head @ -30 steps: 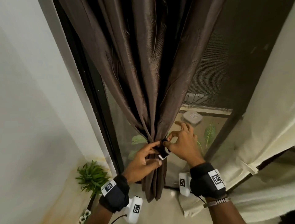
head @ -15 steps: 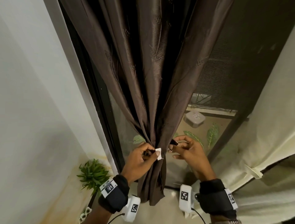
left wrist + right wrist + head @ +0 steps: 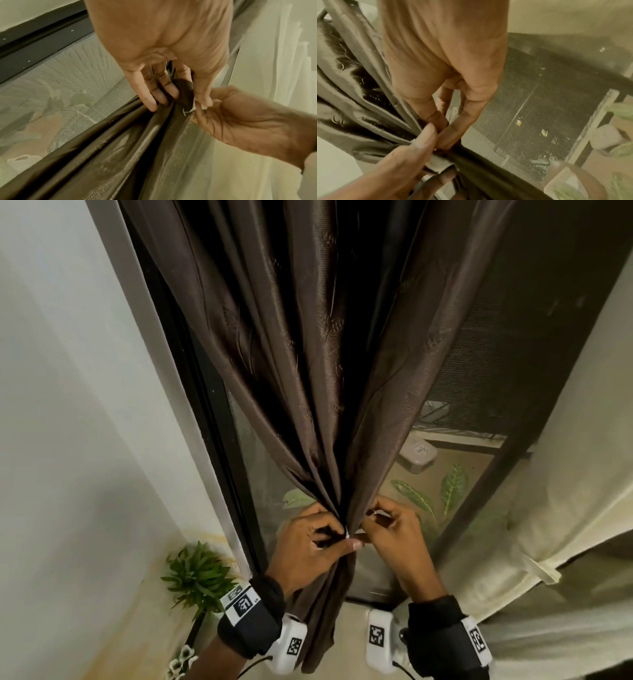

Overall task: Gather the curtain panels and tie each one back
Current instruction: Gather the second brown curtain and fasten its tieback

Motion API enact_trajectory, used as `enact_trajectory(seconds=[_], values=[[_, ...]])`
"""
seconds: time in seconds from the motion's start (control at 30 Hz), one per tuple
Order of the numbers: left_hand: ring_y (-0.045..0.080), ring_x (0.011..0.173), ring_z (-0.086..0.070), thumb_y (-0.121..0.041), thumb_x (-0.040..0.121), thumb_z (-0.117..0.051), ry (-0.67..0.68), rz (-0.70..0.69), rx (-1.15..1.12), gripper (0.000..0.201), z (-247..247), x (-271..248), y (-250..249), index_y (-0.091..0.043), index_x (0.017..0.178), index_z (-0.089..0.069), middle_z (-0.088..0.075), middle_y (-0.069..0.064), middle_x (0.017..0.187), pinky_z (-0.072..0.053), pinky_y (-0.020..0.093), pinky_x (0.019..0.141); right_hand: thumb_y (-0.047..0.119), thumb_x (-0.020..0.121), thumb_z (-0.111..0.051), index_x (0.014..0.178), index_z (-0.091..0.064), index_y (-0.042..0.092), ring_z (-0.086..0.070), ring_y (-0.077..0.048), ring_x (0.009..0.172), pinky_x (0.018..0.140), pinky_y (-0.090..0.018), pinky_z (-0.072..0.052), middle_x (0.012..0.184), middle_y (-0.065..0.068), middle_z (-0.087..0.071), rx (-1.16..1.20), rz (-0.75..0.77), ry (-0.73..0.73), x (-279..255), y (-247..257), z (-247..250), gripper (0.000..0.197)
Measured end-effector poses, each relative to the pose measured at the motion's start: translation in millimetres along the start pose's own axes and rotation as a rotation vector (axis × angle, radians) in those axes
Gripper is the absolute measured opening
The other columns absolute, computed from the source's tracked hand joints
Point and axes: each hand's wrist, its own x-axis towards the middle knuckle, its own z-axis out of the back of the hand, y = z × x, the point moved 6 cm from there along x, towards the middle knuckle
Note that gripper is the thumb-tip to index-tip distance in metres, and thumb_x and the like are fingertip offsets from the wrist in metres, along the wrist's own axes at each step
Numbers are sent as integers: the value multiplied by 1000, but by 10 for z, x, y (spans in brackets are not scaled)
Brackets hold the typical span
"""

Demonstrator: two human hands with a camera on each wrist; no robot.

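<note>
The brown curtain panel [image 3: 308,371] is bunched into a narrow neck at waist height. A dark tie-back strap [image 3: 186,89] with a white end [image 3: 440,163] wraps that neck. My left hand [image 3: 342,539] pinches the strap's white end against the front of the bunch, thumb stretched across it. My right hand [image 3: 375,523] pinches the strap's other end just to the right, its fingertips touching my left thumb [image 3: 424,136]. In the left wrist view my left hand [image 3: 180,100] curls round the strap and my right hand [image 3: 240,115] meets it. The right hand [image 3: 444,128] nips fabric between thumb and finger.
A cream curtain panel [image 3: 565,474] hangs loose at the right. Behind the brown panel is a dark-framed window with a mesh screen [image 3: 513,354]. A small green plant [image 3: 198,573] stands low on the left by the white wall [image 3: 68,405].
The two strap ends were held apart half a second ago. My hands have closed in on each other and now meet at the front of the bunched curtain.
</note>
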Motion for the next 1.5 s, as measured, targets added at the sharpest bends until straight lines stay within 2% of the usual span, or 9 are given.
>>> enact_trajectory(seconds=[0.17, 0.3, 0.4, 0.67, 0.83, 1.0, 1.13, 1.3, 1.5], values=[[8, 73, -67, -13, 86, -87, -127, -50, 82, 23, 28, 8, -2, -18, 73, -68, -64, -13, 82, -52, 18, 69, 4, 94, -73, 85, -82, 17, -76, -39, 86, 85, -59, -62, 88, -5, -82, 35, -80, 4, 29, -10, -139, 19], [15, 76, -71, -21, 91, -83, -227, 58, 53, 18, 79, 7, 98, -16, 76, -75, -69, -7, 81, -57, 33, 71, -5, 99, -63, 98, -83, 10, -78, -31, 101, 83, -34, -65, 101, -10, -83, 216, -263, 49, 37, -118, -126, 25], [8, 65, -65, -29, 93, -79, -295, 132, 79, 26, 154, 31, 167, -22, 70, -69, -68, -9, 69, -52, 32, 65, -12, 94, -67, 107, -82, 8, -76, -17, 87, 76, -21, -60, 97, -25, -78, 200, -259, 131, 27, -131, -69, 28], [11, 69, -63, -32, 82, -77, -220, 68, 125, 20, 237, 83, 151, -15, 75, -69, -64, -4, 77, -48, 26, 64, 6, 87, -85, 103, -86, 9, -77, -17, 77, 73, -22, -58, 90, -18, -83, 201, -174, 277, -33, 38, -236, 17], [17, 84, -74, -30, 90, -77, -121, 28, 22, 17, 186, 35, 113, -14, 92, -76, -69, 0, 91, -62, 38, 79, 0, 95, -73, 119, -79, -2, -73, -10, 60, 62, -10, -51, 90, -20, -82, 416, -132, 131, 29, 68, -325, 24], [25, 88, -71, -21, 97, -78, -75, 147, -112, 14, 258, -18, 173, -8, 91, -77, -70, 2, 89, -54, 35, 81, 11, 100, -70, 124, -80, 12, -65, -15, 56, 68, -23, -56, 92, -18, -82, 464, -150, 13, 51, -81, -283, 26], [21, 104, -77, -22, 102, -70, -98, 191, -184, 15, 305, -47, 134, -12, 105, -81, -80, -1, 100, -58, 38, 101, 19, 101, -69, 127, -79, 18, -77, -31, 107, 96, -43, -54, 113, -11, -83, 452, -152, 76, -9, -110, -336, 28], [31, 104, -78, -34, 101, -71, 6, 217, -132, 22, 325, 19, 89, -15, 102, -84, -83, 6, 98, -56, 59, 102, 9, 100, -67, 128, -77, 10, -66, -7, 79, 71, -13, -52, 113, -9, -82, 507, -120, 140, -61, -95, -383, 30], [9, 90, -77, -24, 113, -47, 157, 260, -165, 35, 272, 16, -77, -9, 110, -78, -81, -6, 93, -60, 28, 89, -1, 97, -67, 128, -74, 2, -70, -2, 76, 67, -11, -51, 100, -1, -84, 487, -21, 177, -71, -38, -366, 32]])
